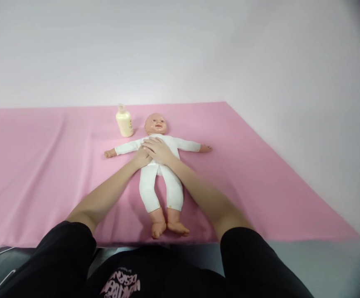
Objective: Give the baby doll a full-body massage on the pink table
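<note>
A baby doll (158, 165) in a white one-piece suit lies on its back in the middle of a pink sheet (43, 165), head toward twelve o'clock, bare feet toward six, arms spread to nine and three. Both hands rest on its chest. The right hand (158, 150) lies flat on top, fingers spread and pointing toward ten o'clock, gripping nothing. The left hand (141, 157) sits beneath it, mostly covered, so I cannot tell whether its fingers are flat or curled.

To work the chest well, I judge the palms should stay flat and centred on the torso, pressing lightly and evenly so the suit does not bunch and the doll does not slide on the sheet.

A cream lotion bottle (124, 121) stands upright at eleven o'clock from the doll's head, just beside it, apart from both hands. Its label is too small to read.

The doll's chest is hidden under the hands. The sheet is cut off at nine o'clock, and the person's black sleeves fill the near edge.
</note>
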Available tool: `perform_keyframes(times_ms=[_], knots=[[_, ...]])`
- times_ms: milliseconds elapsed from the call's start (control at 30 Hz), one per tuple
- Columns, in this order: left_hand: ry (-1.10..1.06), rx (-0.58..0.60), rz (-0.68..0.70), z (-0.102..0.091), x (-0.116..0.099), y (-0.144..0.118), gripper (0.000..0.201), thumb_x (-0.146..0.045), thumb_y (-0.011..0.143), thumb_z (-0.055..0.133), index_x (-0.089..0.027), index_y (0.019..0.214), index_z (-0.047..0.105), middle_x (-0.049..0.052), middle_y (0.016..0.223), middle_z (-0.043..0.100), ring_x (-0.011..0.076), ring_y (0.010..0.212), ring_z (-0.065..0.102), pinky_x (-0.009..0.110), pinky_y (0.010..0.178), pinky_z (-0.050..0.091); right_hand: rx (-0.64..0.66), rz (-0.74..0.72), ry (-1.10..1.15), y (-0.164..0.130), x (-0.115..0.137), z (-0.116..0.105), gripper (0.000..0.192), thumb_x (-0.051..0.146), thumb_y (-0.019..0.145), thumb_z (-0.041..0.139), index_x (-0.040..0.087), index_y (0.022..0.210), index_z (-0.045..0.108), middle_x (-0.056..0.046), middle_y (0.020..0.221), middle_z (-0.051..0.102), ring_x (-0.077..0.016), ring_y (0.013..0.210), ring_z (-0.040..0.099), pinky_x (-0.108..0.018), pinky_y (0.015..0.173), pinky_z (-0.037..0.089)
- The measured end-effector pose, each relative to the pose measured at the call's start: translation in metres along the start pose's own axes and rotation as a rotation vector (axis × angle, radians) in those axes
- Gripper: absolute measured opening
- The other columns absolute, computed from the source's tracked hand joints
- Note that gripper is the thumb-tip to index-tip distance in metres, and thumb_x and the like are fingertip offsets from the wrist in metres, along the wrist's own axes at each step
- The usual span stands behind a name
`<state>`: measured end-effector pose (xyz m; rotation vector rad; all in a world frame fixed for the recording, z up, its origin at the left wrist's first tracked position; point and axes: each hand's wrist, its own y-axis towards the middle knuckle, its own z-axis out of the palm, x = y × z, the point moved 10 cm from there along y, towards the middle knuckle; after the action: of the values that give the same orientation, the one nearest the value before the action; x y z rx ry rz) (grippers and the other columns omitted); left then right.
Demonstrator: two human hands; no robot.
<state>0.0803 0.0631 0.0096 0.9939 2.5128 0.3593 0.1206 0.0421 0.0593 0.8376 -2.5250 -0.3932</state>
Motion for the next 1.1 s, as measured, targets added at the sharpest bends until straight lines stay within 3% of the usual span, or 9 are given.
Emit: perform_keyframes(times_ms=[100,233,333,433,533,733,933,1100], knots=[[-0.059,0.045,-0.027,-0.01,-0.005,0.002,0.052,-0.025,0.103,0.033,-0.014,0.147,0.058,0.013,0.153,0.058,0.0258,0.149,0.047,0.053,0.131,0.028,-0.051,0.069,-0.017,-0.009,-0.023,-0.007,0.048,0.038,0.109,0.035,0.023,0.145,0.062,-0.007,0.158,0.055,-0.0267,0.152,0.042,-0.049,0.128,0.029],[-0.131,0.074,-0.127,-0.01,-0.003,0.004,0.055,-0.03,0.105,0.033,-0.021,0.158,0.044,0.01,0.167,0.041,0.0272,0.16,0.029,0.06,0.132,0.018,-0.067,0.173,-0.052,-0.02,-0.043,-0.009,0.053,0.041,0.108,0.036,0.022,0.155,0.05,-0.007,0.165,0.045,-0.0291,0.157,0.035,-0.052,0.129,0.026],[-0.166,0.066,-0.164,-0.007,0.006,0.005,0.058,-0.029,0.105,0.031,-0.017,0.162,0.038,0.009,0.172,0.03,0.0246,0.163,0.019,0.052,0.134,0.014,-0.059,0.244,-0.075,-0.024,-0.05,-0.008,0.057,0.042,0.107,0.036,0.021,0.16,0.043,-0.007,0.167,0.042,-0.0307,0.158,0.033,-0.054,0.129,0.025],[-0.172,0.046,-0.296,-0.005,0.024,0.002,0.061,-0.029,0.105,0.03,-0.012,0.163,0.033,0.012,0.173,0.027,0.0245,0.163,0.018,0.046,0.135,0.015,-0.049,0.307,-0.092,-0.029,-0.055,-0.007,0.06,0.043,0.106,0.036,0.019,0.161,0.041,-0.008,0.169,0.038,-0.0333,0.159,0.031,-0.057,0.13,0.023],[-0.146,0.032,-0.419,-0.006,0.037,-0.003,0.062,-0.033,0.106,0.03,-0.012,0.165,0.03,0.013,0.172,0.028,0.0269,0.162,0.022,0.047,0.134,0.018,-0.044,0.39,-0.098,-0.04,-0.062,-0.007,0.064,0.045,0.105,0.036,0.017,0.163,0.036,-0.011,0.172,0.032,-0.0356,0.159,0.029,-0.059,0.129,0.025],[0.006,0.05,-0.49,-0.015,0.041,-0.006,0.065,-0.041,0.107,0.028,-0.01,0.164,0.033,0.012,0.171,0.031,0.03,0.161,0.026,0.048,0.132,0.022,0.018,0.583,-0.06,-0.076,-0.094,-0.005,0.077,0.052,0.104,0.035,0.007,0.165,0.024,-0.018,0.173,0.026,-0.0344,0.161,0.025,-0.052,0.132,0.022],[0.204,0.037,-0.517,-0.037,0.055,-0.018,0.064,-0.042,0.106,0.026,-0.008,0.157,0.046,0.014,0.162,0.047,0.0345,0.154,0.036,0.05,0.13,0.022,-0.042,0.685,-0.168,-0.108,-0.14,-0.026,0.066,0.045,0.106,0.025,0.012,0.163,0.033,-0.014,0.172,0.029,-0.0313,0.163,0.02,-0.063,0.131,0.008],[0.337,-0.036,-0.521,-0.052,0.068,-0.029,0.059,-0.04,0.106,0.023,-0.014,0.144,0.059,0.015,0.148,0.06,0.0384,0.141,0.046,0.054,0.123,0.027,-0.107,0.727,-0.192,-0.114,-0.15,-0.044,0.062,0.037,0.107,0.022,0.009,0.159,0.039,-0.016,0.169,0.035,-0.0339,0.162,0.02,-0.067,0.13,0.004]])
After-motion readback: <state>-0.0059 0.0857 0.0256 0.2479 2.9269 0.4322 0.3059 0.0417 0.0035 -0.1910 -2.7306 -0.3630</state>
